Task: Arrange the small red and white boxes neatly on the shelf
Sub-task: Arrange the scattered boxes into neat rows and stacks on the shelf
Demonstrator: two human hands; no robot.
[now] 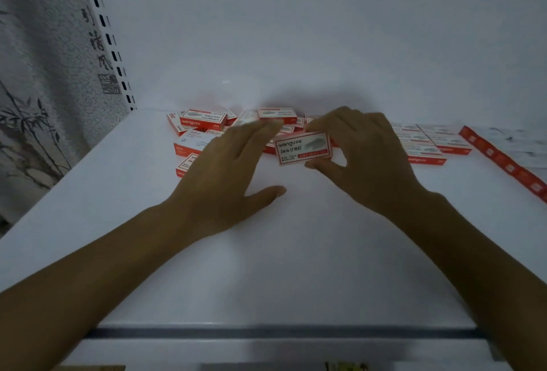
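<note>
My right hand (367,157) pinches one small red and white box (303,148) between thumb and fingers, label facing me, a little above the white shelf (266,252). My left hand (228,169) hovers beside it with fingers stretched out and blurred, fingertips near the box's left edge, holding nothing. Behind both hands lies a jumbled pile of the same boxes (204,122) at the back left of the shelf. To the right, several boxes lie flat in neat rows (426,141).
A long red strip of packaging (503,160) lies diagonally at the far right, with white paper (521,143) behind it. The shelf's back panel (296,45) rises just behind the boxes. A slotted upright (109,39) and a patterned wall are at the left.
</note>
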